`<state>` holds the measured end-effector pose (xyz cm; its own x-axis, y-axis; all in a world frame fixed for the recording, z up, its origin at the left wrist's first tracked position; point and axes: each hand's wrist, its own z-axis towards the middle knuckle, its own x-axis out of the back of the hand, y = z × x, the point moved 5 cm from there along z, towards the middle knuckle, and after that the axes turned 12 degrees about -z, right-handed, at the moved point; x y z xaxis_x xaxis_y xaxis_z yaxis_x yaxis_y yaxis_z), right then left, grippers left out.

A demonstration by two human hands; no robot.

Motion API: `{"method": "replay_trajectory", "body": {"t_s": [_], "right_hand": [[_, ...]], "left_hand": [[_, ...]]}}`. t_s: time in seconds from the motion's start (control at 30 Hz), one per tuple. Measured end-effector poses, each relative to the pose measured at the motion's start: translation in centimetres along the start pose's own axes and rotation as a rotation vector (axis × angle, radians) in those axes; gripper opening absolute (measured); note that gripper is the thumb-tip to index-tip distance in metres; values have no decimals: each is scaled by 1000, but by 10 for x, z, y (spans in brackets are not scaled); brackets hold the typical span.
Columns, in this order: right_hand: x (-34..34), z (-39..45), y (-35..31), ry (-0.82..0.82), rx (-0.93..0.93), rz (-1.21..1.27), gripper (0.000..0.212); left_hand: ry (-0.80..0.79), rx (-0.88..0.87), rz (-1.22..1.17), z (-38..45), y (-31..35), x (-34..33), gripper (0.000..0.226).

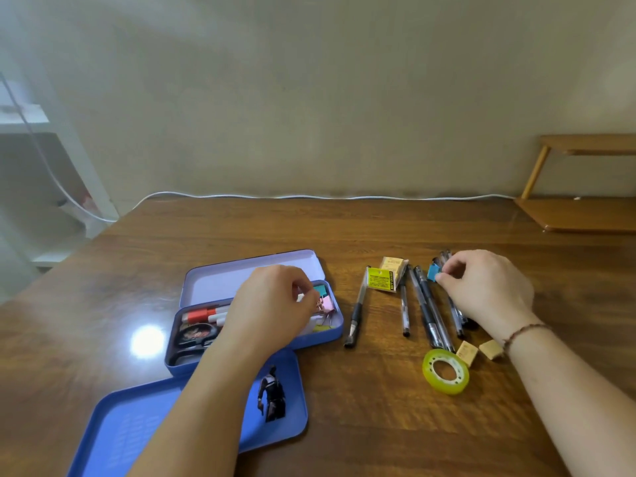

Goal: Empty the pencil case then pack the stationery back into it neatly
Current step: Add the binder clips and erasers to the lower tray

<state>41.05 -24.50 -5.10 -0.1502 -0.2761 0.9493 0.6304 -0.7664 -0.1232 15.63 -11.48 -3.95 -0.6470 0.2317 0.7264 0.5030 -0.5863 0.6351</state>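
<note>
Pencil case of blue metal (330,333) open at table's near left, loose blue tray (113,428) nearest. Left hand (272,311) pinching pink binder clip (327,304) inside; right hand (481,290) pinching blue binder clip (433,272) over black pens (426,311).

Brown wooden table (378,228), plain beige wall (309,98), wooden shelf (581,211) right.

Dim, soft indoor light; a glare spot on the table (148,340); edges blurred and bowed by wide-angle distortion.
</note>
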Motion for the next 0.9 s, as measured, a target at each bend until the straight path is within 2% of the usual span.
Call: {"method": "replay_trajectory", "body": {"t_s": [0.1,0.17,0.27,0.4,0.47,0.6,0.73,0.9], "right_hand": [[10,-5,-4,52,34,173,11],[27,-15,-18,141,139,360,11],[45,-46,-56,101,355,615,7],[32,-73,-94,-64,511,691,15],[29,-74,-96,-99,492,763,19],[30,-72,-92,-90,417,825,14],[22,-71,-96,-123,391,880,14],[21,-61,-82,41,307,918,12]], "left_hand": [[118,-14,-121,2,-1,13,8],[132,-63,-256,1,5,17,3],[-13,-102,-462,-3,16,13,16],[-132,-176,-395,-7,22,9,7],[-117,-161,-412,-6,20,12,10],[-96,-27,-547,-3,13,19,2],[-116,33,-386,-3,6,13,5],[-128,114,-226,1,-6,7,10]]}}
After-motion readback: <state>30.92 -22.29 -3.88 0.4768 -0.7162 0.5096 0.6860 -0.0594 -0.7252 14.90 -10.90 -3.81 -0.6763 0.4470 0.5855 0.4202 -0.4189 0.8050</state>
